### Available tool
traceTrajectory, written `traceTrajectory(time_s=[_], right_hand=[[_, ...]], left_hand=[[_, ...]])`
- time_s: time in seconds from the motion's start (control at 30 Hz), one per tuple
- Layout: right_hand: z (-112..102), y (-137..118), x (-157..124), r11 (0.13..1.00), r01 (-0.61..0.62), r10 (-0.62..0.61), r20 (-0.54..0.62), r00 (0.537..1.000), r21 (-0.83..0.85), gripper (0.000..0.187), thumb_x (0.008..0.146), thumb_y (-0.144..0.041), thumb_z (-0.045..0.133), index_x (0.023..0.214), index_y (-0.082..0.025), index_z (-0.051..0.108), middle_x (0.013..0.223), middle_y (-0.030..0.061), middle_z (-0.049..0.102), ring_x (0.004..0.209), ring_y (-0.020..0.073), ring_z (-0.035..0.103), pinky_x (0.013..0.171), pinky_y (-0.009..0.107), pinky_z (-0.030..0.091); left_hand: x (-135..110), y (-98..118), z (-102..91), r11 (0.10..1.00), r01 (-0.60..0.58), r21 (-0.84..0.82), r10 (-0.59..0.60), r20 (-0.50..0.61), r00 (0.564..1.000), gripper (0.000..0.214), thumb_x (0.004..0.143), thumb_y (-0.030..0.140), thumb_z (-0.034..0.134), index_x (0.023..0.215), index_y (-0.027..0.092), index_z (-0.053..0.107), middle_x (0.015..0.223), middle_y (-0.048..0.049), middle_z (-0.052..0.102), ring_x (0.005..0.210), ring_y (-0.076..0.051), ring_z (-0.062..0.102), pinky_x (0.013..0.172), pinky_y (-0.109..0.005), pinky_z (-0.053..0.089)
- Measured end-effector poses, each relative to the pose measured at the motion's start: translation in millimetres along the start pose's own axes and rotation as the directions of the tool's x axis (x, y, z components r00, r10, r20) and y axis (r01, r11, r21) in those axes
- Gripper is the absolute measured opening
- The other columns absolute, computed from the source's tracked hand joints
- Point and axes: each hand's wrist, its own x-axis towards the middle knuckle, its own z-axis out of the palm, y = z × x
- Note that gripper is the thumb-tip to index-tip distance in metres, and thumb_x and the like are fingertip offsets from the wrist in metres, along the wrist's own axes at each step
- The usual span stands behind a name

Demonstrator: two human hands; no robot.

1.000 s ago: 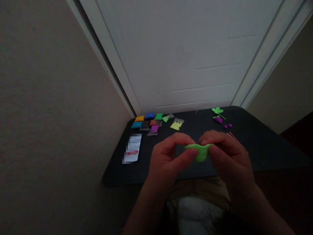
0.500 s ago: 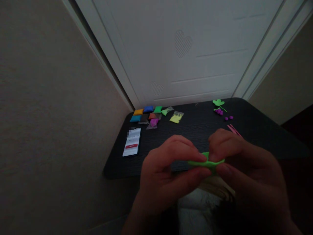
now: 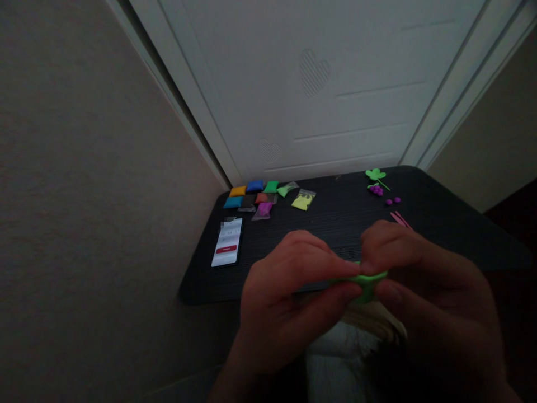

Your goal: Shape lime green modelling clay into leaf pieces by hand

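Note:
A flattened piece of bright green clay (image 3: pixel 364 279) is held between both my hands, just above the near edge of a dark table (image 3: pixel 335 224). My left hand (image 3: pixel 289 296) pinches its left side with thumb and fingers closed. My right hand (image 3: pixel 419 280) pinches the right side the same way. Most of the clay is hidden by my fingers.
Several small bags of coloured clay (image 3: pixel 264 200) lie at the table's far left. A lit phone (image 3: pixel 227 249) rests near the left edge. A green clay leaf (image 3: pixel 375 175), purple clay balls (image 3: pixel 380 193) and a pink stick (image 3: pixel 400 219) sit far right. A white door (image 3: pixel 319 84) stands behind.
My hands and the green clay have come nearer and lower in view. The clay has been pressed thinner and my fingers cover more of it.

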Motion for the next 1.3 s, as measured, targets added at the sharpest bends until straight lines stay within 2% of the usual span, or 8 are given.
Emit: traceTrajectory(time_s=[0.13, 0.3, 0.53, 0.63, 0.77, 0.93, 1.1, 1.3], right_hand=[[0.7, -0.4, 0.4, 1.000, -0.006, 0.006, -0.015, 1.000, 0.014, 0.012, 0.068, -0.022, 0.059, 0.077, -0.030, 0.060, 0.071, 0.0026, 0.056, 0.068, 0.0176, 0.052, 0.054, 0.032, 0.043], [-1.3, 0.9, 0.3, 0.998, -0.036, 0.034, 0.042, 0.999, 0.056, 0.008, 0.068, -0.020, 0.059, 0.073, -0.027, 0.060, 0.068, 0.0018, 0.056, 0.065, 0.0157, 0.051, 0.054, 0.030, 0.043], [6.0, 5.4, -1.5, 0.997, 0.040, -0.035, -0.066, 0.997, 0.066, 0.009, 0.074, -0.026, 0.053, 0.077, -0.023, 0.060, 0.070, 0.0013, 0.055, 0.070, 0.0146, 0.051, 0.059, 0.028, 0.043], [6.5, 6.8, 0.6, 0.998, 0.027, -0.025, -0.037, 0.999, 0.050, 0.008, 0.070, -0.027, 0.057, 0.077, -0.023, 0.059, 0.073, 0.0008, 0.055, 0.071, 0.0142, 0.051, 0.060, 0.027, 0.043], [3.0, 12.8, 6.0, 1.000, 0.007, -0.007, 0.011, 1.000, 0.013, 0.006, 0.070, -0.027, 0.058, 0.073, -0.022, 0.059, 0.075, 0.0003, 0.055, 0.071, 0.0128, 0.052, 0.061, 0.026, 0.043], [1.0, 23.7, 10.1, 0.999, 0.028, -0.029, -0.028, 0.999, -0.046, 0.009, 0.072, -0.030, 0.055, 0.073, -0.022, 0.058, 0.072, -0.0009, 0.055, 0.069, 0.0113, 0.052, 0.059, 0.026, 0.042], [2.3, 28.9, 11.4, 0.998, 0.018, -0.022, -0.054, 0.998, -0.060, 0.010, 0.073, -0.031, 0.054, 0.075, -0.022, 0.057, 0.073, -0.0012, 0.055, 0.068, 0.0107, 0.051, 0.058, 0.025, 0.042], [1.2, 32.9, 12.0, 0.999, 0.013, -0.014, -0.012, 1.000, -0.041, 0.011, 0.070, -0.031, 0.057, 0.077, -0.022, 0.058, 0.074, -0.0010, 0.054, 0.069, 0.0109, 0.051, 0.058, 0.025, 0.041]], left_hand=[[1.4, -1.3, -2.3, 0.999, 0.031, -0.030, -0.029, 0.045, 0.999, 0.021, 0.062, 0.016, 0.063, 0.082, 0.022, 0.060, 0.073, 0.0003, 0.059, 0.075, -0.015, 0.054, 0.066, -0.029, 0.044], [3.1, -4.1, -7.5, 0.998, 0.046, -0.047, -0.041, 0.101, 0.994, 0.018, 0.060, 0.016, 0.065, 0.076, 0.022, 0.060, 0.069, 0.0009, 0.058, 0.072, -0.013, 0.054, 0.065, -0.029, 0.044], [1.4, -7.0, -0.4, 0.991, 0.047, -0.127, -0.048, -0.008, 0.999, 0.008, 0.062, 0.017, 0.063, 0.068, 0.021, 0.059, 0.069, 0.0009, 0.059, 0.071, -0.013, 0.055, 0.070, -0.030, 0.044], [3.4, -9.5, -0.8, 0.982, 0.096, -0.163, -0.100, -0.018, 0.995, 0.013, 0.061, 0.017, 0.064, 0.071, 0.021, 0.059, 0.066, 0.0017, 0.058, 0.069, -0.013, 0.055, 0.068, -0.029, 0.045], [6.0, -18.0, -0.5, 0.972, 0.140, -0.188, -0.146, -0.017, 0.989, 0.019, 0.060, 0.018, 0.065, 0.078, 0.022, 0.058, 0.067, 0.0022, 0.058, 0.069, -0.012, 0.055, 0.066, -0.027, 0.045], [6.7, -29.1, 4.3, 0.966, 0.190, -0.176, -0.188, 0.025, 0.982, 0.024, 0.061, 0.023, 0.064, 0.085, 0.022, 0.058, 0.076, -0.0001, 0.060, 0.073, -0.013, 0.055, 0.067, -0.027, 0.044], [7.8, -33.6, 4.7, 0.966, 0.227, -0.123, -0.222, 0.055, 0.973, 0.010, 0.065, 0.026, 0.060, 0.073, 0.019, 0.060, 0.076, -0.0010, 0.060, 0.075, -0.013, 0.055, 0.069, -0.028, 0.044], [8.2, -38.3, 0.9, 0.962, 0.236, -0.137, -0.225, 0.092, 0.970, 0.008, 0.064, 0.026, 0.062, 0.067, 0.018, 0.060, 0.070, -0.0007, 0.060, 0.073, -0.013, 0.055, 0.067, -0.028, 0.043]])
